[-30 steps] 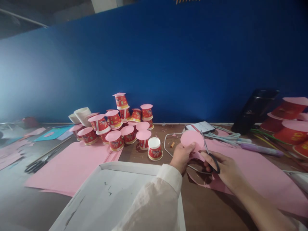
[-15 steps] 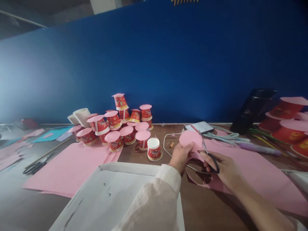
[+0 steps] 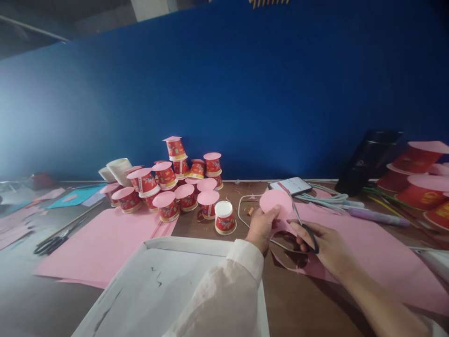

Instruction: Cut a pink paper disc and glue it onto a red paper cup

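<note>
My left hand pinches a round pink paper piece by its lower edge, held just above the brown table. My right hand grips black-handled scissors, whose blades point up and away along the right side of the pink piece. A pink strip of offcut hangs below the round piece between my two hands. A large pink sheet lies under my right hand.
A heap of red paper cups with pink lids stands at the back, one white-topped cup nearest. A white tray lies in front of me. Pink paper, spare scissors, a phone, cables and larger red cups surround.
The pink round piece has turned and shifted slightly left in my left hand, and the scissor blades have moved further along its edge.
</note>
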{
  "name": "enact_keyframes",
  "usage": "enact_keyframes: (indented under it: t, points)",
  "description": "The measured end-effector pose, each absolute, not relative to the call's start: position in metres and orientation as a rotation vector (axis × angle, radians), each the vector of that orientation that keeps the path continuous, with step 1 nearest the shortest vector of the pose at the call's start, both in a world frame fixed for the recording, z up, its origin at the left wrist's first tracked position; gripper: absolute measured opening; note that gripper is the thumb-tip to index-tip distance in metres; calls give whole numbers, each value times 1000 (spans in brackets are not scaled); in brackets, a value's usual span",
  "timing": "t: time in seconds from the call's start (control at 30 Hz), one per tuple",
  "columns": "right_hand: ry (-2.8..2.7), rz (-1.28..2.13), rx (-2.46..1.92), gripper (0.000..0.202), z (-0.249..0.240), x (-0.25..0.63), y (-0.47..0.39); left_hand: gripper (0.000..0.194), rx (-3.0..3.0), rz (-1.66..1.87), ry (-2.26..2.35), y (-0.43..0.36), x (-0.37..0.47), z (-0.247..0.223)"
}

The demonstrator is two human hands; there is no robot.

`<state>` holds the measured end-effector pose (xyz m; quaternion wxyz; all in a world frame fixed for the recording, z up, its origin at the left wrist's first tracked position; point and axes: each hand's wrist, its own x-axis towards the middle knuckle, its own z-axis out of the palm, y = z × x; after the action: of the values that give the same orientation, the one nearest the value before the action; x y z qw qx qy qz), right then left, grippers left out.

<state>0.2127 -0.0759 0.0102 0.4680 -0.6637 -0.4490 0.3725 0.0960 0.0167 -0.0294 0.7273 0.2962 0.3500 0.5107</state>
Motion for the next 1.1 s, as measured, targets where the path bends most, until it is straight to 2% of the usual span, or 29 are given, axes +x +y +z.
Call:
enact_keyframes:
  t: [0.5,1.1]
  points:
    - [-1127,841,-1656,51,16,213,-77,48,797,1083,761,12,92,-21]
    - [-1098,862,-1639,50,21,209,-80,55,769,1086,735,16,93,-29]
